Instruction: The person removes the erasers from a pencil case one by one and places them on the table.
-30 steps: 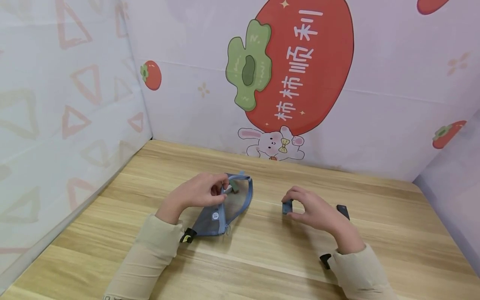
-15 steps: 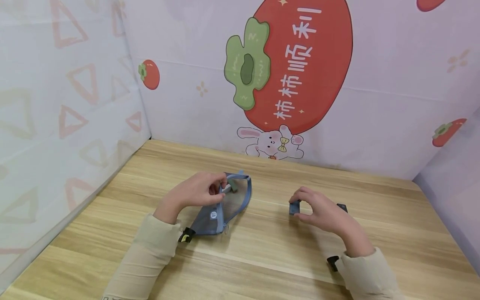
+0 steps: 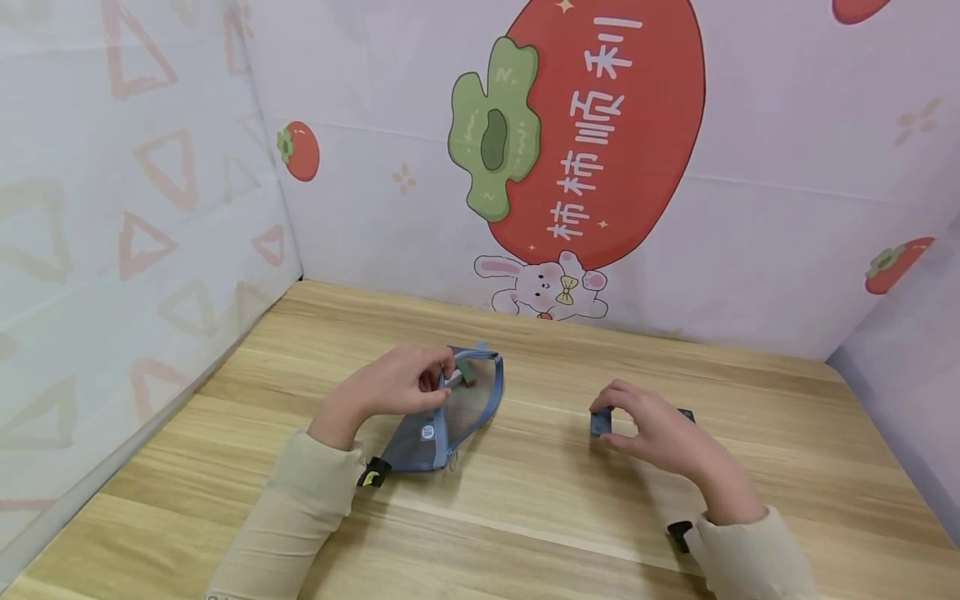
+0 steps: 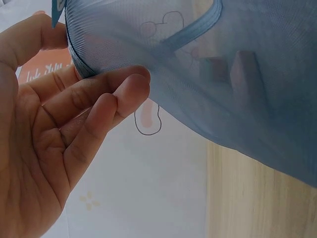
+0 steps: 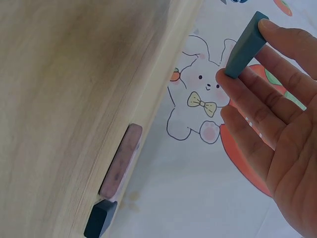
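Observation:
A blue-grey mesh zip pouch (image 3: pixel 416 446) lies with its mouth spread apart on the wooden table. My left hand (image 3: pixel 390 383) pinches the edge of its opening between thumb and fingers. Inside the pouch sit a green block (image 3: pixel 467 372) and a paler one; through the mesh in the left wrist view I see a pinkish block (image 4: pixel 245 79). To the right, a small teal-blue rectangular block (image 3: pixel 600 422) is held by its ends between the thumb and fingertips of my right hand (image 3: pixel 660 429). The right wrist view shows that block (image 5: pixel 245 47) tilted in the grip.
A dark object (image 3: pixel 686 414) lies behind my right hand, partly hidden. In the right wrist view a pinkish block (image 5: pixel 120 161) and a dark block (image 5: pixel 100 218) lie end to end on the table. Printed cloth walls (image 3: pixel 787 250) enclose the back and sides.
My right hand has moved a little to the right and nearer, carrying the teal-blue block away from the pouch. The left hand stays on the pouch edge.

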`<action>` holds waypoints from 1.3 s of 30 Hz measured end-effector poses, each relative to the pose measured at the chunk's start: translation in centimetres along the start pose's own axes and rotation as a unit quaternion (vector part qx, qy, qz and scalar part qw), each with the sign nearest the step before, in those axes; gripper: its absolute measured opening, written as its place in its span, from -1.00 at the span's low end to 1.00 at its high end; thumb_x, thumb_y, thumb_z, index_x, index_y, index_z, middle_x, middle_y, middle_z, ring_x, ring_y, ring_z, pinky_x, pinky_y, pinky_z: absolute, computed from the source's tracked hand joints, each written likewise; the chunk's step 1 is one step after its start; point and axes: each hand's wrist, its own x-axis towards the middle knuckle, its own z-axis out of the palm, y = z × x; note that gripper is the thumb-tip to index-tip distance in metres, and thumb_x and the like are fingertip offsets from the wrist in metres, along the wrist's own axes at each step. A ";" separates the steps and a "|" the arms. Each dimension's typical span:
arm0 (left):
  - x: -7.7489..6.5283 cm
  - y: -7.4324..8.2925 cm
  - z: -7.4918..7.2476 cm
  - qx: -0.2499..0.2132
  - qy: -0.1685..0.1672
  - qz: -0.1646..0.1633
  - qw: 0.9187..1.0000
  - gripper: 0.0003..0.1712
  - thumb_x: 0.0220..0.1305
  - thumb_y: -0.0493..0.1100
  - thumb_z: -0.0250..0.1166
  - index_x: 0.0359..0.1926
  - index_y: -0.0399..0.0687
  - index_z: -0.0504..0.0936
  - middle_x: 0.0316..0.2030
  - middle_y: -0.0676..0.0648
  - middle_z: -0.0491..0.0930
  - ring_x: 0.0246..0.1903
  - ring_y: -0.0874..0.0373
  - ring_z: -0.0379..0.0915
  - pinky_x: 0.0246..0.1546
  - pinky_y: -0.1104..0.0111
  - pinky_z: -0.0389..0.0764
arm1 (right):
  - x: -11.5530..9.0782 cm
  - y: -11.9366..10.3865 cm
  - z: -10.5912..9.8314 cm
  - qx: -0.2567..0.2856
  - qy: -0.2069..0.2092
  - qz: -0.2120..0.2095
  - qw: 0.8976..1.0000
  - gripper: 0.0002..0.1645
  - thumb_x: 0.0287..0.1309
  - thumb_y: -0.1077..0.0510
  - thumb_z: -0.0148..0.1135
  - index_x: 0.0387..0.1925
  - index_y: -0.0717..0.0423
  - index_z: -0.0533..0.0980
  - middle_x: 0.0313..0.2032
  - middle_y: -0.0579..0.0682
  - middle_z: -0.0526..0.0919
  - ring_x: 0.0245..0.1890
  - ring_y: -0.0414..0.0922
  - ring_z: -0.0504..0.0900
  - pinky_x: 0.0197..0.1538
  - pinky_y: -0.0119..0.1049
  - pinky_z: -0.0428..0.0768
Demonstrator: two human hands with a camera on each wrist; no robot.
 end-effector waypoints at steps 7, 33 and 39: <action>-0.1 0.0 -0.1 0.002 0.000 -0.002 1.000 -0.87 0.18 -0.17 0.23 -0.24 -0.04 0.52 -0.58 0.15 0.54 -0.51 0.34 0.49 -0.38 0.43 0.56 | -0.6 0.4 -0.3 -0.005 0.004 0.000 1.000 -0.69 0.06 0.26 0.42 -0.12 0.05 0.57 -0.14 -0.17 0.57 -0.16 -0.25 0.57 -0.03 -0.11 0.64; -0.2 0.1 -0.2 -0.005 0.000 -0.005 1.000 -0.87 0.18 -0.17 0.22 -0.23 -0.04 0.51 -0.59 0.15 0.52 -0.51 0.33 0.48 -0.37 0.42 0.55 | -2.5 1.7 -0.5 -0.002 0.001 0.006 1.000 -0.67 0.03 0.29 0.42 -0.12 0.13 0.58 -0.14 -0.15 0.58 -0.14 -0.23 0.63 0.03 -0.10 0.65; -0.2 0.1 -0.2 -0.006 0.003 -0.004 1.000 -0.88 0.18 -0.17 0.22 -0.24 -0.01 0.51 -0.59 0.15 0.52 -0.51 0.33 0.49 -0.37 0.42 0.56 | -2.8 2.1 -0.5 -0.001 -0.003 -0.004 1.000 -0.67 0.03 0.29 0.42 -0.12 0.13 0.57 -0.14 -0.14 0.57 -0.12 -0.20 0.63 0.01 -0.12 0.65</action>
